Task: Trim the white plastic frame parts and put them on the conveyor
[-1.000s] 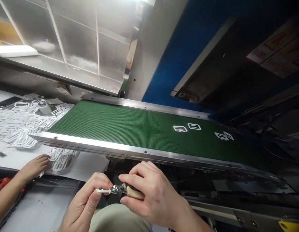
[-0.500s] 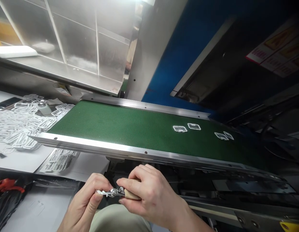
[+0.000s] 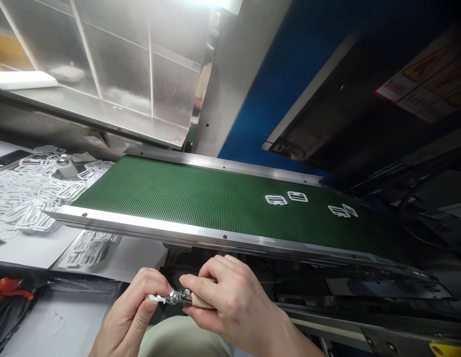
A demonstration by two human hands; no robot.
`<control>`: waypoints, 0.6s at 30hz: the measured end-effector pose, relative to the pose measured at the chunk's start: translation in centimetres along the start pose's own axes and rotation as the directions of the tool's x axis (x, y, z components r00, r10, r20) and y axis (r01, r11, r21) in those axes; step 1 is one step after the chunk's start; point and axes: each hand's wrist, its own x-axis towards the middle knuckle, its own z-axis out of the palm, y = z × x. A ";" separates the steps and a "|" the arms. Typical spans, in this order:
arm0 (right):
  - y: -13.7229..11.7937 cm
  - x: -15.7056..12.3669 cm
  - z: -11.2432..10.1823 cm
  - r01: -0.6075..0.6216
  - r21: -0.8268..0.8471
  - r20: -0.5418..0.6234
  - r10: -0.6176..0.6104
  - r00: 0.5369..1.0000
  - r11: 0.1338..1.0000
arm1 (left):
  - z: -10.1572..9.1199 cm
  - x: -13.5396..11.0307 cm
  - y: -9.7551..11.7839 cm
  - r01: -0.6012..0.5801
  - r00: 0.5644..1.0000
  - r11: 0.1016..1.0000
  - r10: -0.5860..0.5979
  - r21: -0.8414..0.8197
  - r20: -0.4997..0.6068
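My left hand [image 3: 135, 307] pinches a small white plastic piece [image 3: 156, 298] between thumb and fingers, below the conveyor's near rail. My right hand [image 3: 230, 292] is wrapped round the pale handles of a pair of nippers [image 3: 183, 296]. Their metal jaws point left and meet the white piece; whether the blades are apart I cannot make out. Several white plastic frames lie on the green conveyor belt [image 3: 178, 193], among them one frame [image 3: 276, 200] and another frame [image 3: 297, 197], with two overlapping ones [image 3: 343, 211] farther right.
A large heap of white frames [image 3: 36, 193] covers the table at left, with a small bottle [image 3: 66, 167] in it. A stack of frames [image 3: 91, 248] sits under the belt's left end. Red-handled pliers [image 3: 10, 289] lie at lower left. The metal rail [image 3: 148, 225] borders the belt.
Both hands keep nearly the same place and hold. The frames on the belt appear shifted very slightly left and down, as the view tilts a little.
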 end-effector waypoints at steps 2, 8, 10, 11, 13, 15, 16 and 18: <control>0.1 0.0 0.2 0.003 -0.017 0.007 -0.003 1.000 1.000 | 0.0 -0.1 0.0 0.015 1.000 1.000 -0.015 -0.012 -0.002; -0.3 0.3 0.7 -0.087 0.205 0.067 0.075 0.995 0.975 | 0.2 -0.3 0.4 0.045 0.998 0.996 -0.047 -0.072 -0.028; -0.2 0.2 1.0 -0.285 0.492 0.165 0.233 0.958 0.823 | 0.4 -0.4 0.5 0.086 0.994 0.984 -0.095 -0.155 -0.053; 0.0 0.1 1.3 -0.382 0.626 0.229 0.308 0.923 0.680 | 0.5 -0.5 0.5 0.110 0.990 0.971 -0.127 -0.212 -0.067; 1.0 -0.7 2.2 -0.474 0.811 0.363 0.342 0.867 0.343 | 0.8 -0.7 0.4 0.150 0.977 0.928 -0.191 -0.340 -0.090; 2.6 -1.7 3.8 -0.517 0.836 0.469 0.247 0.848 0.183 | 1.0 -0.9 0.2 0.163 0.970 0.877 -0.226 -0.452 -0.090; 3.5 -2.2 4.7 -0.565 0.787 0.526 0.207 0.825 0.249 | 1.1 -1.0 0.1 0.162 0.969 0.856 -0.232 -0.492 -0.085; 5.1 -3.1 6.3 -0.629 0.566 0.600 0.257 0.758 0.532 | 1.2 -1.1 -0.1 0.160 0.967 0.822 -0.242 -0.546 -0.081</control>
